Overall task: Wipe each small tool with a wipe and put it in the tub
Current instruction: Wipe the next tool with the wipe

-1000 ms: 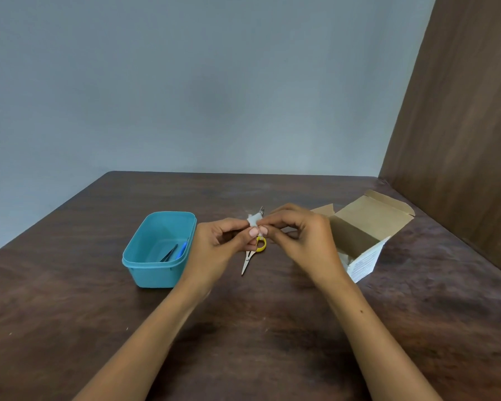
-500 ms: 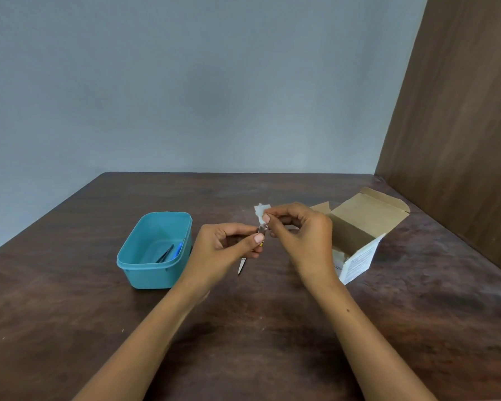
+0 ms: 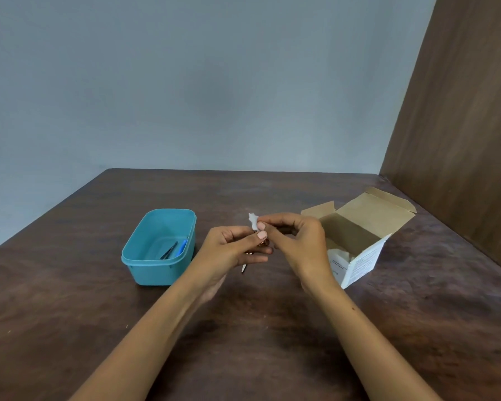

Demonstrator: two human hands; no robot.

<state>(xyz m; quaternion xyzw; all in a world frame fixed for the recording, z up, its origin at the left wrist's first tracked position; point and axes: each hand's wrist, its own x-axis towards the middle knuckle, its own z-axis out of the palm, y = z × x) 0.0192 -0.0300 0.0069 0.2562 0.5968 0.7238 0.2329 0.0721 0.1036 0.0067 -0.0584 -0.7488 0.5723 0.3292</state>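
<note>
Dark brown wood grain fills the lower half of my view: a table (image 3: pixel 70 314) running back to a plain grey-blue wall (image 3: pixel 185 82), with a brown wooden panel (image 3: pixel 460 125) standing along the right edge.

On the right of the table sits an open cardboard box (image 3: pixel 359 227), flaps up, with white material showing low inside it. On the left sits a teal plastic tub (image 3: pixel 145 270), open at the top. Two slim tools already lie in it, side by side: dark tweezers (image 3: pixel 169 250) and a blue-handled tool (image 3: pixel 182 246) I cannot identify.

Between box and tub, raised above the table, the two hands meet. The left hand (image 3: pixel 229 250) curls around small scissors (image 3: pixel 244 267), mostly hidden by the fingers; only the metal tips poke out below the hand. The right hand (image 3: pixel 298 244) pinches a small white wipe (image 3: pixel 253 222) between thumb and fingertips, against the upper part of the scissors.

I judge this to be the wiping step, with the scissors not yet in the tub.

What could go wrong: the scissors are thin and held in a light finger grip, so a firm rub could twist them loose onto the table. The wipe is a mere scrap, so it may slip from the pinch or skip part of the tool. The points aim down, so a careless drop into the tub could miss or prick a finger.
</note>
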